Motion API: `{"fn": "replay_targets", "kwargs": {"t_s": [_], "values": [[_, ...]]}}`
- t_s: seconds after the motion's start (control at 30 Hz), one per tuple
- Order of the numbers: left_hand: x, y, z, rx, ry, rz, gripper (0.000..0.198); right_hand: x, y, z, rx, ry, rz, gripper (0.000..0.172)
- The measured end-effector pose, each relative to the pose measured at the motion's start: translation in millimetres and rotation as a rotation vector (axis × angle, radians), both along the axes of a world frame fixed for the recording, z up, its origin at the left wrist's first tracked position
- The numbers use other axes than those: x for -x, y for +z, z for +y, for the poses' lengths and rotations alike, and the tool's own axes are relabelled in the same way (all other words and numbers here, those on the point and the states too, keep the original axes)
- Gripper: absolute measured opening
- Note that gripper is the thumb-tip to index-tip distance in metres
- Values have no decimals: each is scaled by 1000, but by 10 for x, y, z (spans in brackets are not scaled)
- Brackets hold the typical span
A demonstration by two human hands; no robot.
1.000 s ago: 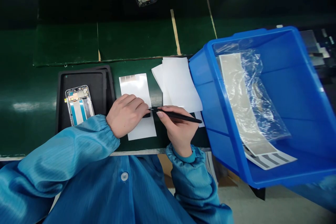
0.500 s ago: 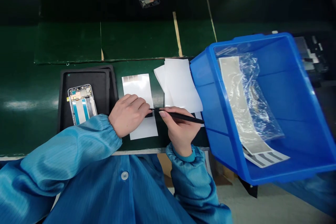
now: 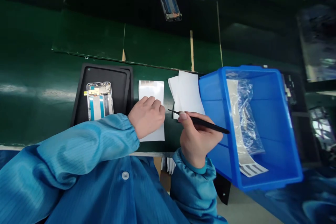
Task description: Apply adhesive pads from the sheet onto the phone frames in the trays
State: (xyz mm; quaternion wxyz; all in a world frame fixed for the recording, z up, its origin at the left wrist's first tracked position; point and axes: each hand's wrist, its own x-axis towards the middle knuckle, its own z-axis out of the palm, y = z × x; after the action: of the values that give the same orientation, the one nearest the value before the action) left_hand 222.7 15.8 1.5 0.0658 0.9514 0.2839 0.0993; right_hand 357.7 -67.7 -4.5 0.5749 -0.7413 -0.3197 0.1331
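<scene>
My left hand (image 3: 147,117) lies closed over the middle of a narrow white sheet (image 3: 154,134), its fingers curled under; whatever they hold is hidden. Small grey rectangles run along the sheet's top edge. In my right hand (image 3: 198,143) I grip black tweezers (image 3: 210,125) like a pen. Their thin tip points left, just clear of my left fingers. To the left, an opened phone (image 3: 99,101) with its inner board showing rests in a black tray (image 3: 119,101), partly covered by my left sleeve.
Overlapping white sheets (image 3: 191,92) lie beside a tilted blue bin (image 3: 280,122) on the right. Inside the bin are clear plastic film (image 3: 249,122) and a strip with grey bars (image 3: 253,169). Another opened phone (image 3: 170,5) lies at the back of the green table (image 3: 34,66).
My right hand has drawn the tweezers rightward, away from my left fingers. My left hand stays on the sheet. The whole view has shifted, and the bin appears farther left and lower.
</scene>
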Motion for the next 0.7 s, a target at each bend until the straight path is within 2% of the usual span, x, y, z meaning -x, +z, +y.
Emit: {"fn": "replay_targets", "kwargs": {"t_s": [0.07, 0.13, 0.2, 0.27, 0.37, 0.47, 0.57, 0.7], "values": [[99, 136, -21, 28, 54, 14, 14, 49, 53, 63, -5, 8, 51, 18], [324, 278, -14, 42, 96, 28, 13, 125, 87, 128, -17, 35, 105, 17], [667, 370, 36, 44, 129, 51, 14, 232, 94, 192, -35, 75, 168, 18], [1076, 384, 124, 34, 186, 54, 17, 369, 79, 260, -33, 117, 227, 18], [1641, 277, 257, 1, 344, 1, 21, 622, 43, 387, 22, 187, 290, 19], [1953, 100, 304, -4, 471, -79, 23, 900, 26, 562, 85, 284, 329, 19], [2004, -51, 267, 28, 502, -173, 26, 1158, 26, 766, 140, 386, 347, 18], [1933, -156, 216, 72, 520, -259, 31, 1402, -1, 983, 153, 464, 337, 15]]}}
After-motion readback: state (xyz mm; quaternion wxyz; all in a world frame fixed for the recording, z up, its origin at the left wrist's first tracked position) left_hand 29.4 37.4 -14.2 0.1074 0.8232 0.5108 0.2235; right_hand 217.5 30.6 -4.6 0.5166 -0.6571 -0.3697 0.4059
